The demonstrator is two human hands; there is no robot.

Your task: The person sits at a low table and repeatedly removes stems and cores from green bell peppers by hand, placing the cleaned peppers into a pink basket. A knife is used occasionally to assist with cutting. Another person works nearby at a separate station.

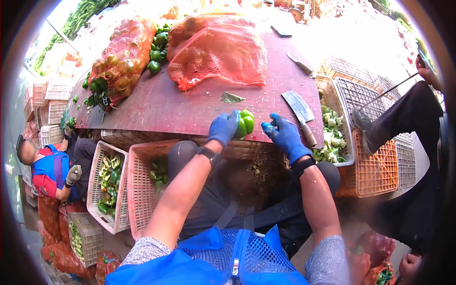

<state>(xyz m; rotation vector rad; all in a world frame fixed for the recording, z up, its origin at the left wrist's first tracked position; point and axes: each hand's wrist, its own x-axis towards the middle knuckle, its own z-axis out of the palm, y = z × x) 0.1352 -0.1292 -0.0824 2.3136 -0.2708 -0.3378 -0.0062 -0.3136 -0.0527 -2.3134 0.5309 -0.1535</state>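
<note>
My left hand (223, 128), in a blue work glove, holds a green bell pepper (245, 124) just over the near edge of the reddish tabletop (160, 107). To its right my right hand (285, 135), gloved the same way, has its fingers apart and nothing in them. Beside that hand lies a cleaver (298, 106), its wooden handle (308, 134) pointing towards me. A loose green leaf (232, 97) rests on the table beyond the pepper.
Red mesh sacks (217, 50) and loose peppers (155, 57) cover the far side. A small knife (300, 63) lies further back. Left, a white crate (93, 178) holds cut peppers; a pink crate (137, 199) stands beside it. Right, a crate holds pale trimmings (331, 131). People sit at both sides.
</note>
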